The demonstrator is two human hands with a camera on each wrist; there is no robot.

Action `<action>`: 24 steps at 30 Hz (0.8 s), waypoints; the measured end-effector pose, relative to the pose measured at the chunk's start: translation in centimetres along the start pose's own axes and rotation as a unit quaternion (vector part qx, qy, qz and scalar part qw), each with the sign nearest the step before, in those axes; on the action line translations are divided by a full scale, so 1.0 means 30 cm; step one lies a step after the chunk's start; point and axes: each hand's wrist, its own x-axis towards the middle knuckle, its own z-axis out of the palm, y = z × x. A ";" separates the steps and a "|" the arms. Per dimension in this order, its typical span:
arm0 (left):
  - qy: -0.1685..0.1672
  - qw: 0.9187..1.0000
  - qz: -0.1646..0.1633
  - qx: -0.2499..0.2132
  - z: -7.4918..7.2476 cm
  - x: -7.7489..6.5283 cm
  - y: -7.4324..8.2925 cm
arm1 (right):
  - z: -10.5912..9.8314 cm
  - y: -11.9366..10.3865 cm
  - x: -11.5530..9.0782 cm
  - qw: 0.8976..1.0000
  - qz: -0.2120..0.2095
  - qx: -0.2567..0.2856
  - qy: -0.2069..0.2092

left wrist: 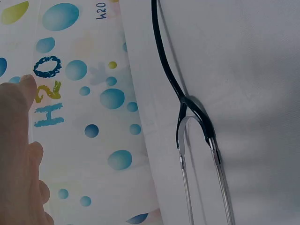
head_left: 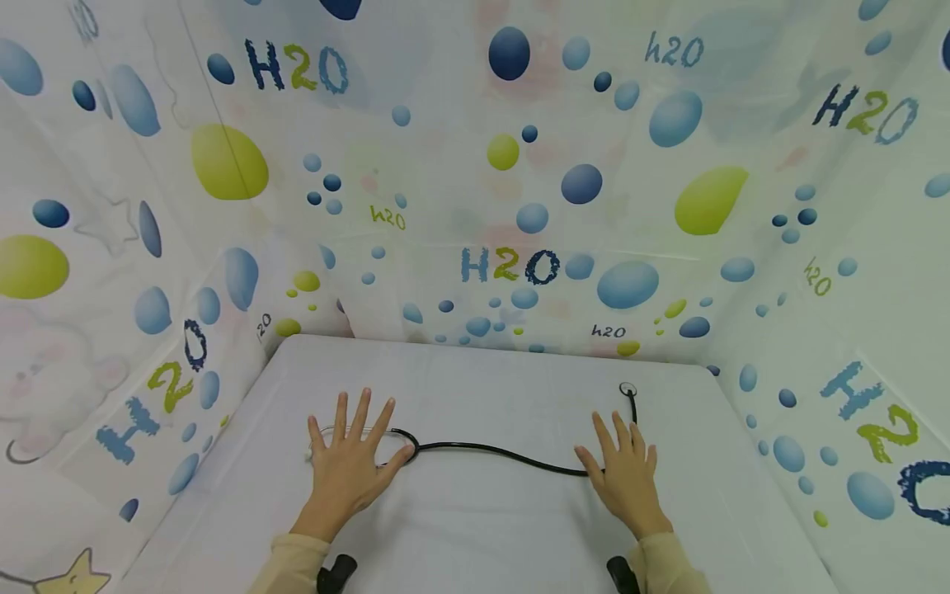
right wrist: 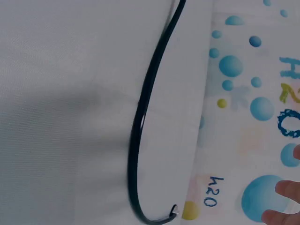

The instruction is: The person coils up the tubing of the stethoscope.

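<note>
A stethoscope (head_left: pixel 493 448) with black tubing lies stretched across the white table. Its metal ear tubes (left wrist: pixel 187 192) are at the left, partly hidden in the head view behind my left hand (head_left: pixel 347 462). That hand is held above the table with its fingers spread and straight, holding nothing. My right hand (head_left: pixel 625 474), fingers also spread, hovers over the right part of the tubing (right wrist: pixel 136 136) and covers some of it. Beyond the right fingertips, the tubing ends in a round chest piece (head_left: pixel 627 388). Both wrist views show the fingers apart from the stethoscope.
The white table (head_left: pixel 475 528) meets a curtain (head_left: pixel 445 165) printed with bubbles and "H2O" at its back and both sides. Black devices (head_left: pixel 337 573) are worn at both wrists, below the cream sleeves (head_left: pixel 293 565).
</note>
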 end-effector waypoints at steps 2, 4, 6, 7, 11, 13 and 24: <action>-0.010 1.000 -0.005 0.002 0.002 0.000 0.002 | 0.019 0.017 0.007 1.000 0.004 0.010 0.019; -0.024 1.000 -0.011 0.007 0.003 -0.001 0.003 | 0.039 0.038 0.016 0.999 0.007 0.019 0.045; -0.041 0.999 -0.014 0.011 0.003 -0.003 0.004 | 0.054 0.059 0.026 0.997 0.010 0.026 0.072; -0.050 0.999 -0.015 0.016 0.004 -0.005 0.005 | 0.060 0.069 0.030 0.996 0.012 0.030 0.084; -0.075 0.997 -0.010 0.020 0.011 -0.011 0.005 | 0.075 0.100 0.049 0.992 0.013 0.041 0.117; -0.077 0.997 -0.004 0.019 0.024 -0.009 0.002 | 0.082 0.104 0.057 0.991 0.009 0.048 0.121; -0.092 0.996 0.017 0.005 0.224 0.003 -0.012 | 0.209 -0.057 0.076 0.992 -0.063 0.100 0.054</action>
